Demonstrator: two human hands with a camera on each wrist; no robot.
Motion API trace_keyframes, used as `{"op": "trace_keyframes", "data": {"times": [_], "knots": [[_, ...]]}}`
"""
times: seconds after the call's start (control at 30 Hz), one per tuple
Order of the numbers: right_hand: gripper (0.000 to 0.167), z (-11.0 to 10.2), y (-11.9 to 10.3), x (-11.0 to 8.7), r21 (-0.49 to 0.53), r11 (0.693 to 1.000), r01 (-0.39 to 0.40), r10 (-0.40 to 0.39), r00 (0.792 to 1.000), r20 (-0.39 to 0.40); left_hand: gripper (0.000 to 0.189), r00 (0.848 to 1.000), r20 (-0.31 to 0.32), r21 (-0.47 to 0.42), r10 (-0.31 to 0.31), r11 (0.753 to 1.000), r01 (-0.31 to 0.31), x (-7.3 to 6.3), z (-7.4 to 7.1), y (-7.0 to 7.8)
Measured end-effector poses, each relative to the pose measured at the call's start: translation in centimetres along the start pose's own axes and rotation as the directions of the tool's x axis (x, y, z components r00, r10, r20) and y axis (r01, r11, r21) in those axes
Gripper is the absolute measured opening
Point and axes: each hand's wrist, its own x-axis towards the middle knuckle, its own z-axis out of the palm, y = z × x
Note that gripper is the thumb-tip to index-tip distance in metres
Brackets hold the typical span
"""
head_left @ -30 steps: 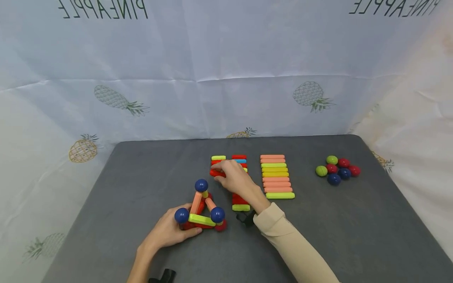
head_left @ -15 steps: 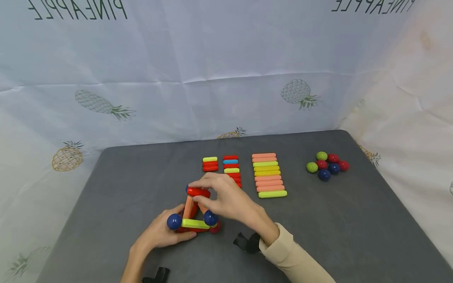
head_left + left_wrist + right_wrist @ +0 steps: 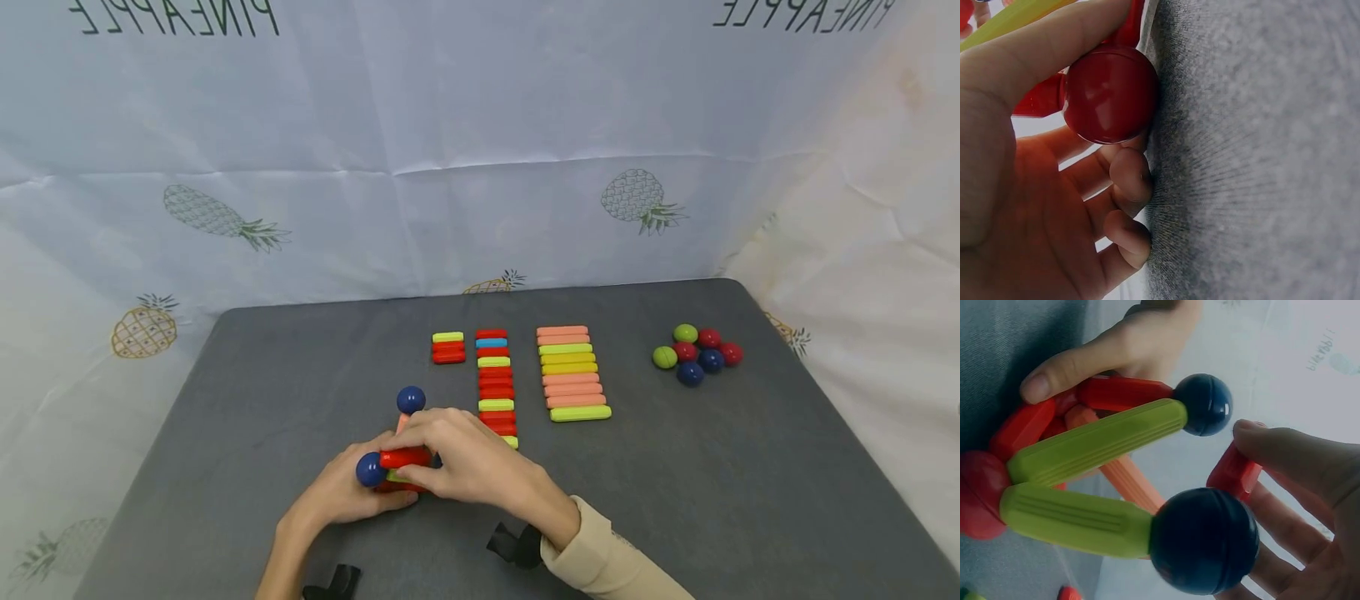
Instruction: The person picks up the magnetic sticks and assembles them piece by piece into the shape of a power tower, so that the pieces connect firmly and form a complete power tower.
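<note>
The red stick (image 3: 405, 458) was held at the lower centre-left of the head view, its long axis running nearly across the frame and its left end close beside a blue ball (image 3: 371, 469) of the ball-and-stick structure (image 3: 402, 422), though whether the two touched could not be told. The right hand (image 3: 476, 458), the nearer one, pinched the stick between thumb and fingers from its right, while the left hand (image 3: 345, 487), just below and left of it, gripped the structure's base around a red ball (image 3: 1111, 94).
</note>
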Motion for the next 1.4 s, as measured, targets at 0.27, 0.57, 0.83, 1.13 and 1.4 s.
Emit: {"op": "trace_keyframes", "data": {"times": [0.27, 0.57, 0.83, 1.13, 1.4], "knots": [[0.029, 0.3, 0.1, -0.2, -0.041, 0.999, -0.034, 0.036, 0.999, 0.034, 0.041, 1.000, -0.007, -0.025, -0.012, 1.000, 0.012, -0.1, 0.1, 0.0], [0.024, 0.5, 0.1, -0.1, -0.071, 0.997, -0.013, 0.016, 0.999, 0.038, 0.043, 0.999, -0.006, -0.036, -0.034, 0.999, 0.033, -0.2, 0.0, 0.2], [0.025, 0.8, 0.1, 0.1, -0.083, 0.996, -0.025, 0.029, 0.999, 0.046, 0.044, 0.999, -0.003, -0.015, -0.054, 0.998, 0.054, -0.2, 0.0, 0.2], [0.023, 1.1, 0.3, 0.1, -0.047, 0.999, -0.024, 0.026, 0.999, 0.039, 0.041, 1.000, -0.001, -0.048, -0.025, 0.999, 0.025, -0.3, 0.2, -0.1], [0.019, -0.9, 2.5, 0.6, 0.087, 0.996, 0.021, 0.005, 0.958, -0.286, 0.058, 0.999, 0.017, -0.087, 0.037, 0.996, -0.035, -0.9, -1.0, -0.3]]}}
